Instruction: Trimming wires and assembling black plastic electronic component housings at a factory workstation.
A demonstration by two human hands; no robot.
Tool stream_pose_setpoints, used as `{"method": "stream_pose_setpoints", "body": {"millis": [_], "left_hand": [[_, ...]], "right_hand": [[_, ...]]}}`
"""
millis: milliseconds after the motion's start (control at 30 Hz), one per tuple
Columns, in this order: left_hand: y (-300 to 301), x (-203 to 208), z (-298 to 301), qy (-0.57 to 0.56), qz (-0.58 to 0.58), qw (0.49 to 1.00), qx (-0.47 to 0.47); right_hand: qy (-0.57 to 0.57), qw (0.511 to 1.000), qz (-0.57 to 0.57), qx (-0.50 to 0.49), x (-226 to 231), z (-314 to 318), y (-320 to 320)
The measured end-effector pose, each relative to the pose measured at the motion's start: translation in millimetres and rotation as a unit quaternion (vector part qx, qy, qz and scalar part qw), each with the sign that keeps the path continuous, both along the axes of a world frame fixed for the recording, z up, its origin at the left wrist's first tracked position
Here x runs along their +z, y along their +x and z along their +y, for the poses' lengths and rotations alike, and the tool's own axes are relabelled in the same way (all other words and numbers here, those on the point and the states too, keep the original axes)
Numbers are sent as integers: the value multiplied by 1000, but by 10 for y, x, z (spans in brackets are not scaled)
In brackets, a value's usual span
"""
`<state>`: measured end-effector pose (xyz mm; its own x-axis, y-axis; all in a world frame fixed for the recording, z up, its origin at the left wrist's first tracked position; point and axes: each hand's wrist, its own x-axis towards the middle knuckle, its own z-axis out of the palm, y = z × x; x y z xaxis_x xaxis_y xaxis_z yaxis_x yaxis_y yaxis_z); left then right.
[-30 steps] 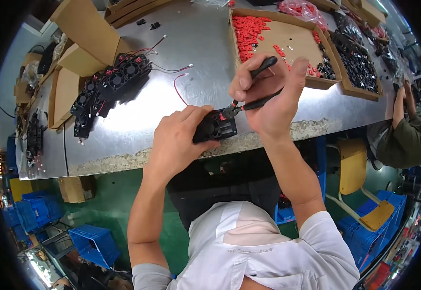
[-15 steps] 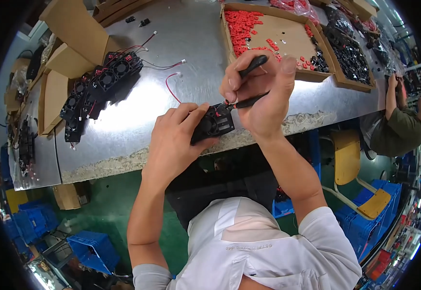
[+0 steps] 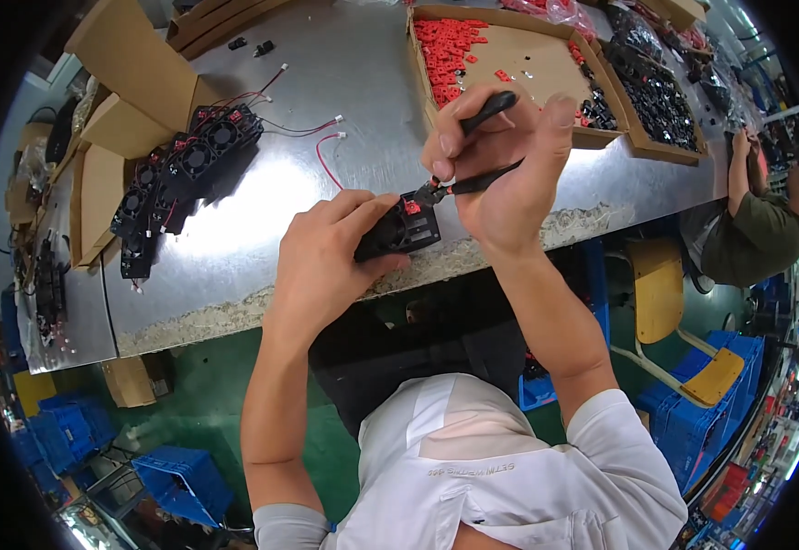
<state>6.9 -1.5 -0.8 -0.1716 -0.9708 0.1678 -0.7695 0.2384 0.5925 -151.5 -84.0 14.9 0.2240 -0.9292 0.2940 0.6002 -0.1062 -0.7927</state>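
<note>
My left hand [image 3: 319,252] is closed around a small black cooling fan unit [image 3: 423,231] at the front edge of the metal table. A red piece sits on the top of the unit, and a red wire with a white plug runs off behind my fingers. In my right hand [image 3: 516,206] is a pair of cutting pliers [image 3: 489,112] with black handles, spread apart. The pliers' jaws are at the unit's far right corner, beside the red piece; whether they grip anything cannot be made out.
Several fan units with wires [image 3: 198,156] lie at left beside an open cardboard box [image 3: 133,110]. A shallow carton [image 3: 528,87] holds red and black parts; another holds black parts [image 3: 651,110]. At right are a yellow chair [image 3: 658,293] and another person [image 3: 757,229].
The pliers' jaws have shifted slightly up from the unit's corner, and the red piece shows more plainly. My left hand and the unit sit a little further left in view.
</note>
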Motion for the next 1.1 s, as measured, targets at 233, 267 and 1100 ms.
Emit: {"method": "stream_pose_setpoints", "body": {"millis": [233,267,1100], "left_hand": [[6,-38,-23,-20,-7,1000,-8],[11,-50,-20,-41,-9,999,-7],[-15,-23,-42,-18,-8,1000,2]], "right_hand": [[-26,998,50,-37,-7,49,41],[-32,998,49,-35,12,37,54],[-25,999,-33,20,-61,17,-97]]}}
